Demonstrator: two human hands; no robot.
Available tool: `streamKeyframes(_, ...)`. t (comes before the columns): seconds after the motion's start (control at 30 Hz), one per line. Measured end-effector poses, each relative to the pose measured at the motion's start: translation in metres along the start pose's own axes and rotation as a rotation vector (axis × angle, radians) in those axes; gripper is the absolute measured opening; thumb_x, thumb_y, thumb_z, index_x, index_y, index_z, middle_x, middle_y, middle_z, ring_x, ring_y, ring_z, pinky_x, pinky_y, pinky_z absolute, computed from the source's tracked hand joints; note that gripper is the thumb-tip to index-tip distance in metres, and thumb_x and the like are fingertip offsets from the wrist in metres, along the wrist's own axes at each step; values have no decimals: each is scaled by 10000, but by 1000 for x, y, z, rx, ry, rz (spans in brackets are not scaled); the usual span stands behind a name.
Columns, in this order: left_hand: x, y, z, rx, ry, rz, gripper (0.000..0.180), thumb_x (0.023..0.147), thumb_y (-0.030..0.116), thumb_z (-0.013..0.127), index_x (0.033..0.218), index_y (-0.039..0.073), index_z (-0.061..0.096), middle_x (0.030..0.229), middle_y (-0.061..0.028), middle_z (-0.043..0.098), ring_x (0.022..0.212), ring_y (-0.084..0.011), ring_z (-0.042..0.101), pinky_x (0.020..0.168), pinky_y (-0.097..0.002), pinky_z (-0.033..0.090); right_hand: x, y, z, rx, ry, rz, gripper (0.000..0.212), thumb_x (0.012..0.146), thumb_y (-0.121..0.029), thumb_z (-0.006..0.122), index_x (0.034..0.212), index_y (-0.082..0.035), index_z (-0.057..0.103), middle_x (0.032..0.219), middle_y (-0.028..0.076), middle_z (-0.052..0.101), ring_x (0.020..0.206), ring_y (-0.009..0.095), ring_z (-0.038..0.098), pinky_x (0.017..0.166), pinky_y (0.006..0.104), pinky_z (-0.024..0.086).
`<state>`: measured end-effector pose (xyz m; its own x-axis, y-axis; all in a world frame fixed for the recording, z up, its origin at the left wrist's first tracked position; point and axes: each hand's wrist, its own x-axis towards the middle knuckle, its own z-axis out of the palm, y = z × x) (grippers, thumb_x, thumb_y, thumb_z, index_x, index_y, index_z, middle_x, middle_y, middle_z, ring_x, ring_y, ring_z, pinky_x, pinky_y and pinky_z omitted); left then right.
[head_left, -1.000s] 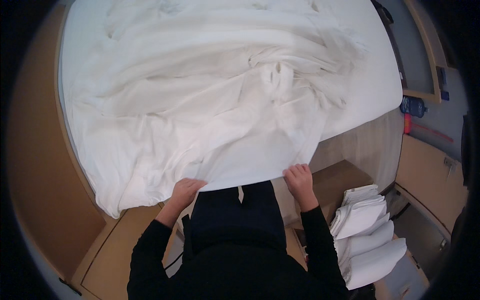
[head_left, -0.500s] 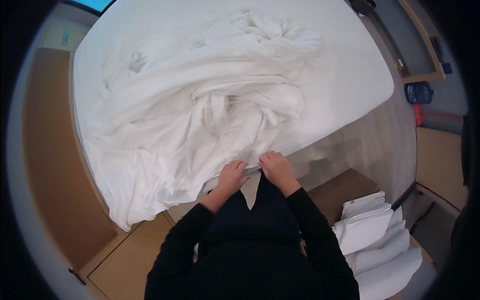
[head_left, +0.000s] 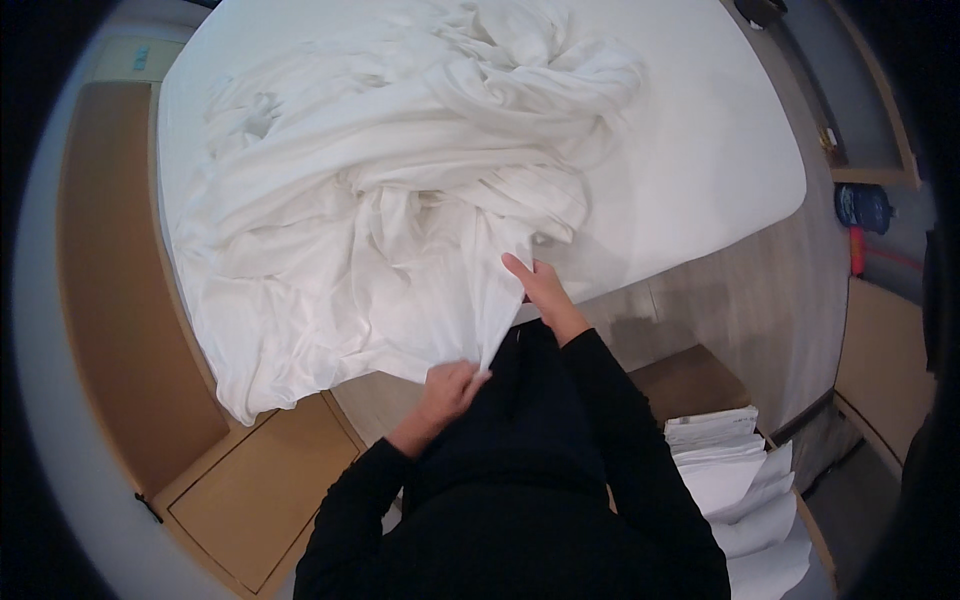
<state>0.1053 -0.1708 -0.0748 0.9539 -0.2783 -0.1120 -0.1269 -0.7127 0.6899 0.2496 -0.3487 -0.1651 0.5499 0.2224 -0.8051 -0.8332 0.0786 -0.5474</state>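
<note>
"Hands, in the head view: what have they got?"

"Left hand [head_left: 448, 390] is clenched on the near edge of the white sheet [head_left: 320, 310]; right hand [head_left: 543, 288] grasps its right edge, farther away. Cloth stretches between them."

"And where does the sheet lie?"

"Heaped over the left and middle of the bed [head_left: 720, 170], hanging past its near edge."

"Any room to move?"

"On the right, smooth bed surface lies beside the heap. Wood-look floor [head_left: 750, 300] runs beyond the bed's near-right edge."

"What's in the way?"

"A brown box [head_left: 690, 383] near right, folded white linens [head_left: 715, 460] just beside it. A brown panel [head_left: 125, 260] bounds the bed on the left, with a brown cabinet [head_left: 255, 500] near left. A blue water jug [head_left: 863, 207] is far right."

"Anything hard to make out?"

"Right fingers are mostly hidden, the bed's far end is cut off, and the sheet's folds hide its other corners."
</note>
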Motion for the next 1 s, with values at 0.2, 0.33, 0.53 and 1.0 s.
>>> streamKeyframes(0.2, -33, 30, -58, 3, 69, 221, 181, 741, 108, 748, 769, 43, 582, 632, -66, 501, 546, -243, 538, 490, -340, 422, 3, -14, 8, 453, 216, -124, 404, 871, -213, 672, 1141, 66, 561, 1060, 131, 637, 936, 219, 620, 826, 334, 501)
streamKeyframes(0.33, -38, 17, -74, 66, -155, 68, 173, 750, 107, 739, 796, 30, 591, 684, -75, 543, 615, -267, 560, 567, -371, 455, -31, -34, -23, 739, 383, -223, 318, 914, -131, 608, 1161, 58, 540, 1055, 115, 634, 979, 213, 608, 851, 330, 499)
streamKeyframes(0.53, 30, 33, -77, -124, -20, 48, 457, 701, 316, 800, 995, 31, 597, 1032, -146, 568, 953, -320, 565, 803, -393, 476, -183, -66, -13, -757, 513, -1181, 101, 747, -54, 684, 816, 7, 641, 696, 150, 566, 587, 294, 547, 544, 361, 442)
streamKeyframes(1.0, 88, 81, -84, -374, 7, 40, 353, 708, -19, 639, 1057, 27, 617, 909, -130, 573, 781, -308, 607, 663, -364, 511, -139, -60, 13, 330, 88, -114, 275, 938, -241, 580, 1004, 22, 621, 1023, 65, 628, 864, 164, 604, 766, 289, 487)
